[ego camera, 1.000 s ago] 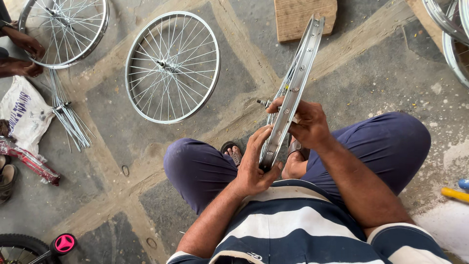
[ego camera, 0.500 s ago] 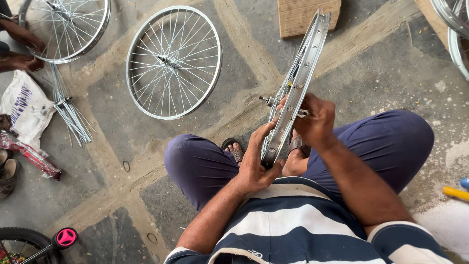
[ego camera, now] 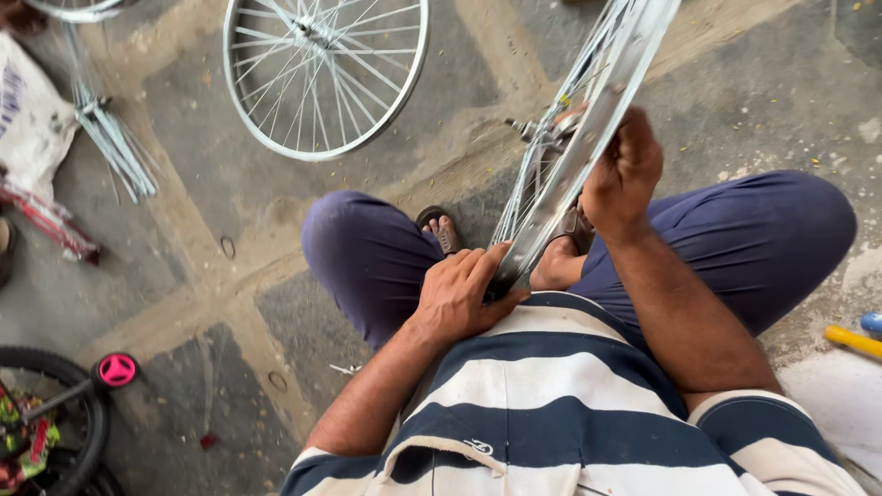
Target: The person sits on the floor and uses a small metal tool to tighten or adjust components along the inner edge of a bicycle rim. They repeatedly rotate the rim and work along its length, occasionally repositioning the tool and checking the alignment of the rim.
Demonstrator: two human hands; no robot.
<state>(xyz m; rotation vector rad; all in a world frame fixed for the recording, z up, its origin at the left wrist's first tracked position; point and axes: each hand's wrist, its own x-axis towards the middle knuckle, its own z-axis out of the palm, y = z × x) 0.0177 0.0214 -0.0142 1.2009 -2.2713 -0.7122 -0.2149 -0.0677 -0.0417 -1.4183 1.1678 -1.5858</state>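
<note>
Shiny metal rim [ego camera: 588,138] (thin spokes, hub axle showing) stands edge-on between the knees, tilted up to the right. Left hand [ego camera: 459,298] closed around its lower edge at the lap; right hand [ego camera: 625,170] fisted tight on the rim higher up. Spoked wheel [ego camera: 326,69] lies flat on rough concrete floor [ego camera: 220,193], spoke bundle [ego camera: 115,142] beside.

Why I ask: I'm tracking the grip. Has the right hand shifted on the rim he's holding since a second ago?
Cannot tell for sure: the right hand grips the rim above the left hand, as before; the camera moved too.
</note>
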